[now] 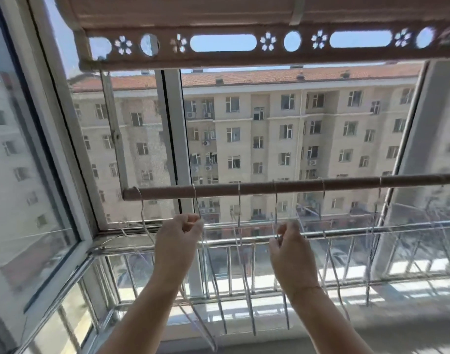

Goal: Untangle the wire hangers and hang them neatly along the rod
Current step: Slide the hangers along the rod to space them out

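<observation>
Both hands were raised at a sunlit balcony window. The left hand [179, 233], fingers curled, pinched the neck of the second hanger [195, 200] from the rod's free end. The right hand [287, 241], at its 3 o'clock, pinched the neck of the fourth hanger [275, 205] between thumb and fingertips. A thin red thread [305, 288] circled the right wrist. The third hanger [239, 205] hung between the two hands, touched by neither.

At 12 o'clock from the hands, the brown rod [295, 187] ran across the view, rising slightly toward 3 o'clock, and carried six wire hooks spaced apart along it. The first hanger [142, 210] sat near the rod's end at 9 o'clock, its wire slanting down toward the left forearm. The fifth hanger [323, 185] and sixth hanger [380, 183] hung farther toward 3 o'clock, pale and hard to trace against the glass. The hangers' lower wires dropped past both wrists toward 6 o'clock, where some overlapped.

Beyond the rod stood a white window frame [178, 123] and a metal railing [346, 232], with a beige apartment block [269, 129] under a red roof opposite. At 12 o'clock, a rolled blind [218, 11] edged with flower-shaped cut-outs topped the view.
</observation>
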The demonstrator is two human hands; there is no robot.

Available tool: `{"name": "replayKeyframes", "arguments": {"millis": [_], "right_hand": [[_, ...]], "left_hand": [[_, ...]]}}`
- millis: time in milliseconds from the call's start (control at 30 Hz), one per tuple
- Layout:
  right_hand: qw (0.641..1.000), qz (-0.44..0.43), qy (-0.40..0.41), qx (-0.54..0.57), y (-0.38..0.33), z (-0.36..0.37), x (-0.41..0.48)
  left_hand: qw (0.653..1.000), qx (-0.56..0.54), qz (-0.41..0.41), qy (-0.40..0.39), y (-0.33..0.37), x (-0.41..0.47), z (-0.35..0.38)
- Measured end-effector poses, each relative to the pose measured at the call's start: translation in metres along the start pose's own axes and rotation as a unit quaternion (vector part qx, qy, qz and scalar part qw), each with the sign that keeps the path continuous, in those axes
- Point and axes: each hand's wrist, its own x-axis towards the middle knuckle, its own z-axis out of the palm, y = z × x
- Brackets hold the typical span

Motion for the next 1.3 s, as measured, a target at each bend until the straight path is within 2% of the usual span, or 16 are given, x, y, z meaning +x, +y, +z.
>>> {"name": "replayKeyframes", "arguments": {"millis": [300,500,667,767,867,1000,1300], "right_hand": [[0.998,0.019,0.052,0.030,0.020,-0.007,0.020],[1.000,0.010,0.008,-0.023,0.021,-0.024,0.027],[0.988,-0.061,0.127,-0.062,0.025,-0.057,0.040],[0.990,-0.025,0.121,-0.066,0.039,-0.061,0.054],[0.992,-0.006,0.101,-0.074,0.049,-0.057,0.065],[0.991,-0.040,0.104,-0.068,0.055,-0.056,0.078],[0.986,-0.099,0.132,-0.034,0.050,-0.063,0.087]], "left_hand": [[0.998,-0.027,0.033,0.037,0.003,0.008,0.006],[0.998,-0.004,0.019,0.063,-0.007,0.014,0.006],[0.989,0.040,0.057,0.131,0.001,0.012,0.007],[0.980,0.041,0.102,0.165,0.015,0.004,0.014],[0.980,0.038,0.147,0.130,0.032,-0.006,0.028],[0.982,0.035,0.170,0.079,0.041,-0.003,0.043],[0.984,0.003,0.168,0.059,0.049,0.002,0.057]]}}
